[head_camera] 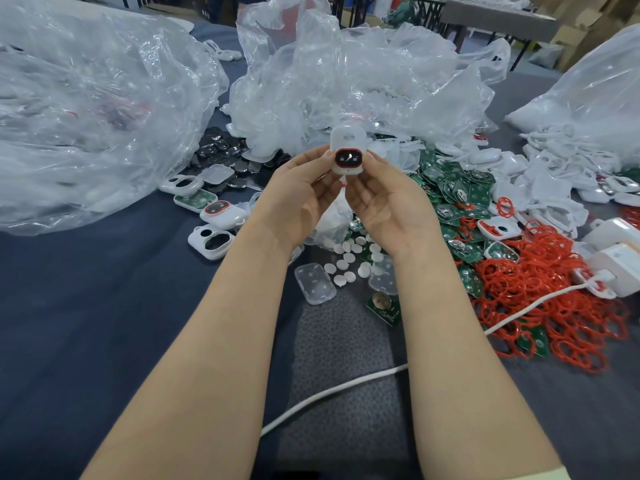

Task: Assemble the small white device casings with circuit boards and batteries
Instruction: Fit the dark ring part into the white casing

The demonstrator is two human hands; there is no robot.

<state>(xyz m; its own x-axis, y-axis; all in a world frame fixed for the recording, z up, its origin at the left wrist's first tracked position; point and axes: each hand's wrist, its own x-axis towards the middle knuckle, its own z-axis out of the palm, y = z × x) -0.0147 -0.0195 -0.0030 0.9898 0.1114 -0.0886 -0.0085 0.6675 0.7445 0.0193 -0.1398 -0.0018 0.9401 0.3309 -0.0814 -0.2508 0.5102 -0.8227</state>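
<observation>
Holding a small white casing (pixel 347 142) up over the middle of the counter (pixel 104 306), both hands pinch it. The left hand (pixel 301 192) takes its left side, the right hand (pixel 388 202) its right, with fingertips curled against the shell. A red ring (pixel 336 157) frames a dark opening that faces the person. The likely risk is uneven squeezing, which could pop the ring from its seat or close the shell skewed. Green circuit boards (pixel 446 199) and spare red rings (pixel 540 306) heap toward the right edge, so a dropped piece could vanish among them.
</observation>
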